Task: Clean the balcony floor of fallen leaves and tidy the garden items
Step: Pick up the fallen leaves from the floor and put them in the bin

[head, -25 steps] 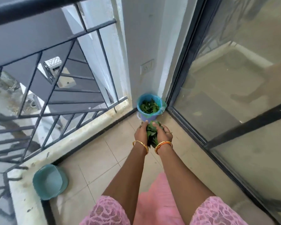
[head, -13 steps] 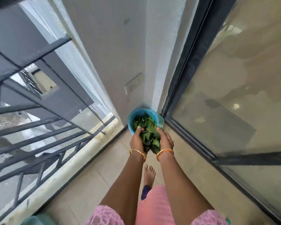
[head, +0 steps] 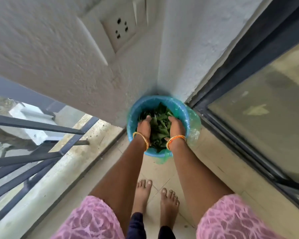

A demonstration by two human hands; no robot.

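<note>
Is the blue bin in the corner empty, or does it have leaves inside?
Not empty: green leaves fill the blue bin nearly to its rim.

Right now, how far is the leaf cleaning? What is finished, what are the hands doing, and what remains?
Done: the blue bin in the corner already holds many green leaves, and the floor tiles in view show no leaves. In hand: the left hand and right hand are inside the bin, either side of a bunch of leaves. Left: letting go and withdrawing. The rest of the balcony and the garden items are out of view.
</note>
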